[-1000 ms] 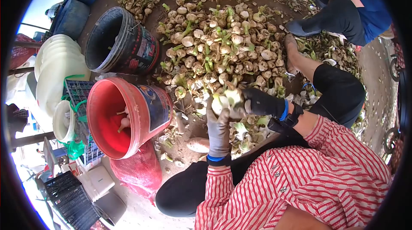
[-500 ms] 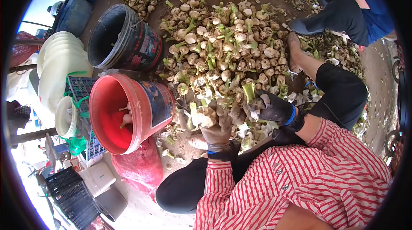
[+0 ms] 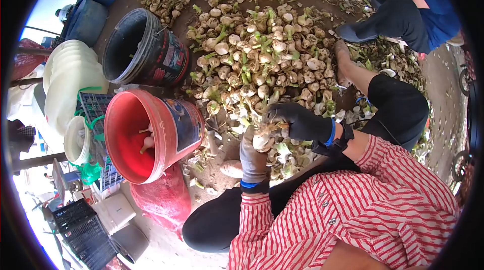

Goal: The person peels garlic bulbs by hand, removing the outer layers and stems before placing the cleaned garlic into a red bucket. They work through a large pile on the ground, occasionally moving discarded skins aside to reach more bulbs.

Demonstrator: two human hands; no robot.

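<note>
red bucket (image 3: 123,141) at 9 o'clock from the hands. left hand (image 3: 253,158) is nearer, grasping the garlic bulb (image 3: 262,144) at its fingertips. brown strands (image 3: 266,129) lead off the bulb toward 1 o'clock; long axis unclear. garlic pile (image 3: 272,63) at 12. right hand (image 3: 301,122) at the bulb's 2 o'clock, fingers curled by the strands; can't tell if it's pinching them.

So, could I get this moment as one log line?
left hand: holds garlic bulb | right hand: at its roots | red bucket: garlic inside

Produce work area; heaped garlic (image 3: 277,50), buckets (image 3: 169,61), crates (image 3: 83,232), dirt floor (image 3: 439,86)
</note>
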